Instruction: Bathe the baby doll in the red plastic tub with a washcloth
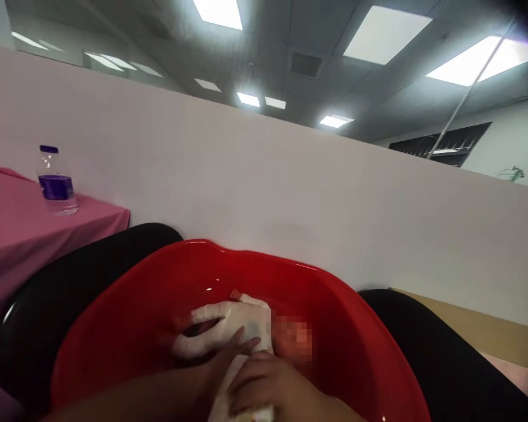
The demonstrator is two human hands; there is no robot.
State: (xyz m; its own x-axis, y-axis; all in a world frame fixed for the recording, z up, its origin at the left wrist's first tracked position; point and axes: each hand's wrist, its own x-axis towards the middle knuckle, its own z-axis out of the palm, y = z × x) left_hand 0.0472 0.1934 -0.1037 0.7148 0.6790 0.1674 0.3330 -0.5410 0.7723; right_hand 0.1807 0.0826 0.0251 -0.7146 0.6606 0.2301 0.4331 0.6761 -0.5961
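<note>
Inside a glossy red basin (347,305) lies a white glove-like covering (233,322) with finger-shaped parts spread to the left and up; a reddish tip shows past its upper finger. My left hand (229,351) reaches in from the lower left, its fingers bent against the white covering. My right hand (268,381) is closed round a strip of white cloth (226,387) just below. Under its fingers a small pale piece with yellowish marks (255,415) shows at the bottom edge. Beside the covering, a pixelated patch hides part of the view.
Black rounded armrests (92,258) flank the basin. At the left stands a purple-capped bottle (57,184) on a pink cloth-covered table (13,205). A white partition (246,187) rises close behind the basin. A tan board edge (475,328) shows at the right.
</note>
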